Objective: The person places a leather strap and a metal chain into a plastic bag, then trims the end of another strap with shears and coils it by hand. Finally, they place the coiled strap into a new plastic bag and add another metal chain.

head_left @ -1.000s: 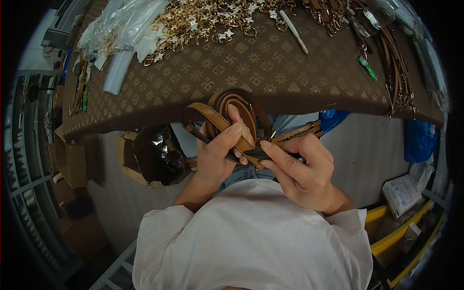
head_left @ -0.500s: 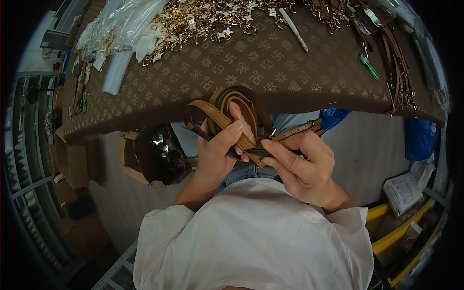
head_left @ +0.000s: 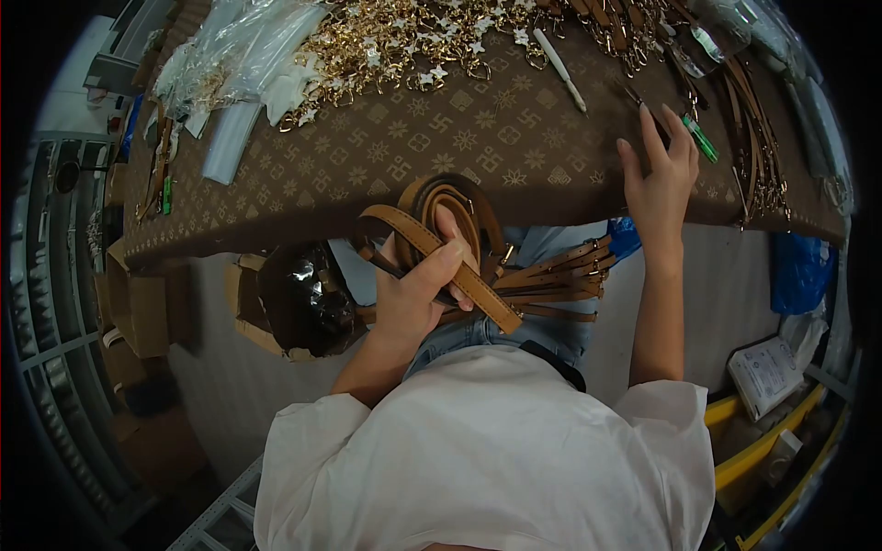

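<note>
A coiled brown leather strap [head_left: 473,285] with dark edges and a gold buckle is gripped in my left hand [head_left: 424,280], in front of the table edge. One flat end of the strap points down to the right. My right hand [head_left: 663,179] is over the right part of the table [head_left: 441,147], fingers spread and apart, holding nothing. Its fingertips are close to a green marker [head_left: 700,138] and a thin dark tool [head_left: 634,95]. Several more brown straps [head_left: 560,282] with small buckles lie across my lap.
Gold clasps [head_left: 395,55] are heaped at the table's back, beside plastic bags [head_left: 239,50]. A white pen [head_left: 559,69] lies right of them. Bundled straps [head_left: 753,138] hang at the right. Below stand a cardboard box [head_left: 246,308] and a yellow crate [head_left: 767,445].
My right hand has let go of the strap and moved up and right over the table, its fingers opening. The strap's end now sticks out free. My left hand keeps its hold.
</note>
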Demonstrator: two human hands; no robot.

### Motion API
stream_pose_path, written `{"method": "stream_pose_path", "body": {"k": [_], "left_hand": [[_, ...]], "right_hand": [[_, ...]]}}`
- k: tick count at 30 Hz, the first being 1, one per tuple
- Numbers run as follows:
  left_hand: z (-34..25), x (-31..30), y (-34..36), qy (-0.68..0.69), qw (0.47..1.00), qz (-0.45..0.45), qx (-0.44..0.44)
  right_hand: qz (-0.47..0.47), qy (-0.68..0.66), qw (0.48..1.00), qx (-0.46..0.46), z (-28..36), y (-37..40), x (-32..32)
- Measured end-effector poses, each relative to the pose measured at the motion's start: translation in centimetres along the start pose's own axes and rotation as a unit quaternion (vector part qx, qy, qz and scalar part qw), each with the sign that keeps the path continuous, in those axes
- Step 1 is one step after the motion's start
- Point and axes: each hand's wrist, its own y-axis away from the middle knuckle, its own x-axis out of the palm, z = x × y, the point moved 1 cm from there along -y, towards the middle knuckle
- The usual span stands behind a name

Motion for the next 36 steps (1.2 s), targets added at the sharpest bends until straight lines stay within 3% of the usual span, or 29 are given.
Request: {"method": "stream_pose_path", "body": {"k": [1, 2, 3, 4, 5, 7, 9, 10, 11, 13, 16, 18, 20, 23, 24, 25, 27, 36], "left_hand": [[0.0, 0.2, 0.1, -0.004, 1.000, 0.003, 0.009], [0.0, 0.5, 0.0, -0.038, 0.999, -0.024, 0.002], [-0.2, 0.6, -0.2, -0.075, 0.996, -0.049, 0.002], [0.0, 0.3, -0.2, -0.080, 0.995, -0.057, -0.005], [0.3, -0.2, -0.2, -0.085, 0.994, -0.065, -0.009], [0.5, -0.4, -0.5, -0.143, 0.987, -0.075, 0.024], [0.0, -0.5, -0.6, -0.167, 0.984, -0.041, 0.037], [-0.2, -0.4, -0.7, -0.184, 0.982, -0.018, 0.029], [-0.5, -0.4, -0.6, -0.145, 0.989, -0.004, -0.001], [-0.9, -1.5, -0.7, -0.164, 0.985, 0.045, -0.008], [-1.4, -2.4, -0.7, -0.208, 0.966, 0.150, -0.042], [-1.3, -2.2, -0.5, -0.234, 0.948, 0.205, -0.061], [-1.2, -1.6, 0.2, -0.176, 0.953, 0.210, -0.130], [-1.8, -1.4, 0.5, -0.159, 0.955, 0.194, -0.160], [-1.9, -1.3, 0.6, -0.161, 0.955, 0.195, -0.158], [-1.9, -1.3, 0.6, -0.164, 0.952, 0.204, -0.160], [-1.9, -1.2, 0.6, -0.168, 0.949, 0.214, -0.161], [-1.7, -1.2, 0.8, -0.134, 0.951, 0.231, -0.154]], "right_hand": [[-0.028, 0.021, 0.999, -0.032, 1.3, -0.2, -0.8], [-0.016, -0.126, 0.992, -0.018, 2.8, 0.1, -1.4], [0.090, -0.279, 0.956, 0.020, 4.8, 0.3, -2.6], [0.195, -0.421, 0.884, 0.049, 6.7, 0.7, -3.8], [0.236, -0.465, 0.853, 0.007, 8.3, 1.0, -4.0], [0.396, -0.511, 0.760, 0.068, 10.5, 2.0, -4.6], [0.436, -0.554, 0.702, 0.103, 10.8, 2.4, -3.9], [0.381, -0.614, 0.683, 0.106, 11.0, 2.6, -3.4], [0.375, -0.614, 0.688, 0.096, 10.3, 2.4, -3.3], [0.287, -0.456, 0.842, -0.031, 9.4, 1.1, -4.2], [0.234, -0.385, 0.892, -0.034, 6.6, -0.4, -4.5], [0.231, -0.374, 0.898, -0.024, 5.4, -0.8, -4.0], [0.169, -0.350, 0.909, -0.153, 4.9, -0.7, -3.1], [0.214, -0.403, 0.876, -0.157, 5.4, 0.9, -1.6], [0.286, -0.432, 0.848, -0.115, 5.8, 1.5, -1.6], [0.284, -0.432, 0.848, -0.116, 6.7, 1.9, -1.9], [0.299, -0.531, 0.790, -0.057, 8.6, 2.4, -2.5], [0.220, -0.523, 0.820, -0.073, 9.0, 3.4, -2.4]]}}
